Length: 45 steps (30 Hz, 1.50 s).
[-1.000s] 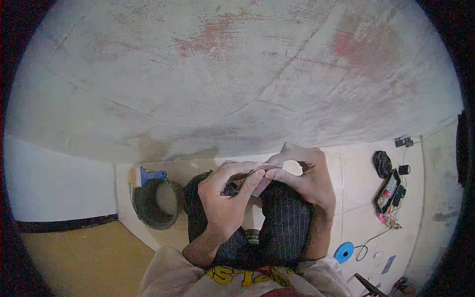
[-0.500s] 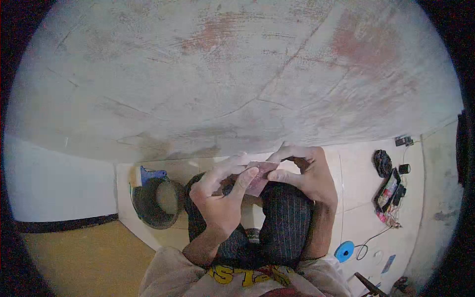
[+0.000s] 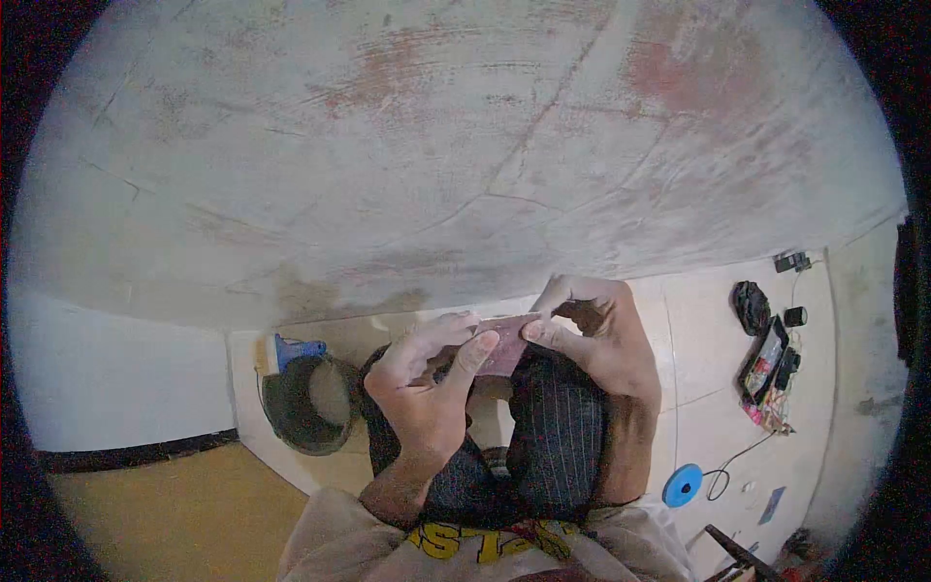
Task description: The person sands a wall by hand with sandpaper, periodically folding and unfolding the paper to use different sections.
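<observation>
Where the hands meet: a reddish sheet, the centre of this clock, held out over the gap between the knees.
Left hand: at 8 o'clock, gripping the sheet, thumb flat on its near face, fingers behind.
Right hand: at 3 o'clock, arched, pinching the sheet's right edge between thumb and fingertips.
Wall: at 12 o'clock, pale grey, scuffed with reddish patches and crack-like lines.
Bucket: dark, near 8 o'clock on the pale floor; a blue item sits by its rim at 9.
Right-hand floor: a crumpled black bag just above 3 o'clock, a blue disc at 4.
Legs: dark pinstriped trousers, around 6 o'clock.
</observation>
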Available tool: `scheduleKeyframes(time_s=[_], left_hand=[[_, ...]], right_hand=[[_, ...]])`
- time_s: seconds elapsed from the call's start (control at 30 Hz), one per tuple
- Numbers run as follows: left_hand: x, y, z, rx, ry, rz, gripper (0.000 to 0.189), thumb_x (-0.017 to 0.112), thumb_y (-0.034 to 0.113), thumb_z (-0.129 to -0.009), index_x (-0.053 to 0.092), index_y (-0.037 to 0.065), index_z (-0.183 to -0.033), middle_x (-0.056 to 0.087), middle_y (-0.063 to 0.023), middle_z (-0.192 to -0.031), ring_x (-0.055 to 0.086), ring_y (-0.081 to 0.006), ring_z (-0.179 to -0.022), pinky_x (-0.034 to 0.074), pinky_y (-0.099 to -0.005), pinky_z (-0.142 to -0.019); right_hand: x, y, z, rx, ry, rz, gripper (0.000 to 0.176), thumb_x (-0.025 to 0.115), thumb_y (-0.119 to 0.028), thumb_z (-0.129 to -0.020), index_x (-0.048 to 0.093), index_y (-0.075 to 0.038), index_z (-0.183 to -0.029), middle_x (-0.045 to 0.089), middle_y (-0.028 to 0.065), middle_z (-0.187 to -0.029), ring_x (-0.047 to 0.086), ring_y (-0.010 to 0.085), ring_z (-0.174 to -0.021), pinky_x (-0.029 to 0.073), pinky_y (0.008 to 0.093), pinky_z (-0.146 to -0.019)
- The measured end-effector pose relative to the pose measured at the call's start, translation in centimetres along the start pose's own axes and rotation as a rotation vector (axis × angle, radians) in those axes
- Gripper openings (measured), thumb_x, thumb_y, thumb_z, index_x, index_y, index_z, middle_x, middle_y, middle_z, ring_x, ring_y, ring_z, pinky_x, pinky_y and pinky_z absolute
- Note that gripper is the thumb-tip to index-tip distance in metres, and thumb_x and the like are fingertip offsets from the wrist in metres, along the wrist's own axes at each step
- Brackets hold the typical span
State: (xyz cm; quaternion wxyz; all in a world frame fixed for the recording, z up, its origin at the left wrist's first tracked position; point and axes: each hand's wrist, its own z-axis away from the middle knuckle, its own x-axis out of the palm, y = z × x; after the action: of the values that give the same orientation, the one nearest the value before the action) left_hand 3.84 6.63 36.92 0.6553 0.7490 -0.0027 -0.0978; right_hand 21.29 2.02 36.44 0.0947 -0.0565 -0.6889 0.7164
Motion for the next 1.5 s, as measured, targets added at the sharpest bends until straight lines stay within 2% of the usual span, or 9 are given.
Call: scheduleKeyframes(time_s=[0.13, 0.23, 0.67, 0.97, 1.03, 1.17, 1.27, 1.33, 1.5], left_hand=[[0.0, 0.4, -0.1, -0.07, 0.064, 0.031, 0.027, 0.078, -0.003, -0.074, 0.065, -0.002, -0.098, 0.069, -0.0094, -0.095, 0.066, -0.015, -0.086, 0.052, -0.0262, -0.08], [0.1, 0.6, -0.1, -0.124, 0.096, 0.075, 0.026, 0.078, -0.003, -0.074, 0.066, -0.001, -0.096, 0.069, -0.0087, -0.094, 0.065, -0.0148, -0.086, 0.052, -0.0255, -0.079], [0.3, -0.4, -0.1, 0.036, 0.112, 0.043, 0.026, 0.079, -0.002, -0.074, 0.067, 0.0, -0.096, 0.069, -0.0075, -0.093, 0.065, -0.0138, -0.083, 0.052, -0.0246, -0.075], [0.2, -0.1, -0.4, 0.01, -0.073, -0.054, 0.027, 0.077, -0.002, -0.075, 0.066, 0.0, -0.099, 0.068, -0.0072, -0.096, 0.065, -0.0143, -0.087, 0.053, -0.0272, -0.079], [0.5, 0.4, -0.5, -0.07, -0.105, 0.058, 0.019, 0.078, 0.006, -0.079, 0.069, -0.003, -0.093, 0.069, -0.0071, -0.09, 0.063, -0.0108, -0.085, 0.051, -0.025, -0.074], [0.5, 0.8, -0.9, -0.187, -0.179, 0.114, 0.021, 0.076, 0.009, -0.082, 0.068, -0.002, -0.097, 0.068, -0.0065, -0.092, 0.063, -0.0108, -0.085, 0.05, -0.0249, -0.076], [0.1, -0.4, -0.9, -0.155, -0.228, -0.052, 0.022, 0.073, 0.01, -0.085, 0.066, -0.002, -0.102, 0.068, -0.0063, -0.095, 0.063, -0.0107, -0.086, 0.05, -0.025, -0.077], [0.1, -0.4, -0.9, -0.089, -0.14, 0.071, 0.022, 0.071, 0.009, -0.087, 0.064, -0.001, -0.105, 0.068, -0.0059, -0.095, 0.063, -0.0107, -0.086, 0.05, -0.0251, -0.077], [0.2, 0.2, -0.7, -0.138, -0.079, 0.13, 0.02, 0.07, 0.007, -0.087, 0.063, -0.002, -0.104, 0.068, -0.0058, -0.093, 0.062, -0.0106, -0.086, 0.05, -0.0255, -0.078]], right_hand=[[0.6, 0.0, -0.4, 0.034, -0.002, -0.056, 0.011, 0.072, -0.012, -0.083, 0.068, -0.003, -0.088, 0.067, 0.0006, -0.083, 0.06, 0.0087, -0.079, 0.048, 0.0264, -0.073], [0.4, -0.3, -0.6, 0.043, 0.008, -0.083, 0.01, 0.069, -0.011, -0.086, 0.068, -0.002, -0.092, 0.067, 0.0007, -0.084, 0.06, 0.0087, -0.082, 0.049, 0.0266, -0.077], [0.3, -0.7, -0.7, 0.024, -0.001, -0.093, 0.011, 0.065, -0.013, -0.089, 0.066, -0.002, -0.092, 0.064, -0.0009, -0.084, 0.057, 0.0081, -0.081, 0.047, 0.0257, -0.073], [-0.1, 0.1, -0.6, -0.036, 0.013, -0.037, 0.013, 0.064, -0.016, -0.088, 0.063, -0.003, -0.087, 0.063, 0.0007, -0.078, 0.057, 0.0087, -0.077, 0.046, 0.0263, -0.072], [-0.1, 0.3, -0.5, -0.041, 0.073, 0.009, 0.013, 0.063, -0.015, -0.087, 0.062, -0.002, -0.087, 0.063, 0.0017, -0.078, 0.058, 0.0093, -0.077, 0.047, 0.027, -0.073], [-0.2, 0.0, -0.5, -0.037, 0.112, 0.061, 0.013, 0.063, -0.014, -0.087, 0.061, -0.001, -0.088, 0.063, 0.0021, -0.078, 0.058, 0.0095, -0.077, 0.047, 0.0271, -0.072], [-0.2, 0.2, -0.5, -0.091, 0.075, 0.007, 0.016, 0.063, -0.015, -0.089, 0.061, 0.001, -0.088, 0.063, 0.0027, -0.079, 0.057, 0.0092, -0.078, 0.047, 0.0277, -0.073], [0.0, 0.2, -0.5, -0.069, 0.038, 0.039, 0.018, 0.064, -0.017, -0.089, 0.061, 0.001, -0.089, 0.063, 0.0019, -0.079, 0.057, 0.0096, -0.079, 0.046, 0.028, -0.075], [-0.3, 0.2, -0.3, -0.054, -0.077, 0.098, 0.018, 0.067, -0.018, -0.087, 0.063, 0.0, -0.086, 0.064, 0.0028, -0.078, 0.059, 0.0114, -0.079, 0.046, 0.0291, -0.077]])
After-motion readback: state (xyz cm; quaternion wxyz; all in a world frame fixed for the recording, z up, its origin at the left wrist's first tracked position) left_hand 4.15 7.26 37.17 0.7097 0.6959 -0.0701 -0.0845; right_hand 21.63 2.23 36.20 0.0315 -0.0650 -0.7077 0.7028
